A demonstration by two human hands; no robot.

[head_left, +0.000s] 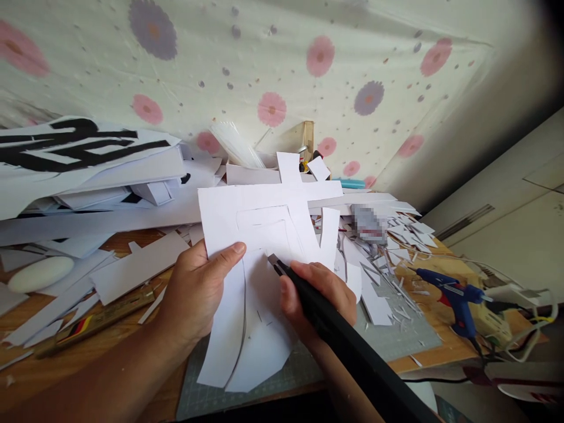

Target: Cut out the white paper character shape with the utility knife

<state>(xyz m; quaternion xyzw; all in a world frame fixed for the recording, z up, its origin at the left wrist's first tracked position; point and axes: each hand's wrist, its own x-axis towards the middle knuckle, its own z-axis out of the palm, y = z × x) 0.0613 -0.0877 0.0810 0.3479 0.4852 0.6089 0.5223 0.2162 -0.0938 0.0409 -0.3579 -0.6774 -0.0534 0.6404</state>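
My left hand (pixel 198 288) grips the left edge of a large white cut-out sheet (pixel 264 217), thumb on top, holding it tilted up above the grey cutting mat (pixel 304 370). My right hand (pixel 317 291) is closed round a black utility knife (pixel 326 317); its tip rests on the sheet near faint pencilled lines at the sheet's middle. A curved slit runs down the lower part of the sheet.
White paper offcuts and scraps (pixel 388 258) litter the wooden desk. A blue glue gun (pixel 453 296) with cables lies at the right. A wooden ruler (pixel 101 320) and a white oval object (pixel 40 274) lie at the left, under stacked sheets with black lettering (pixel 74 147). A flowered cloth hangs behind.
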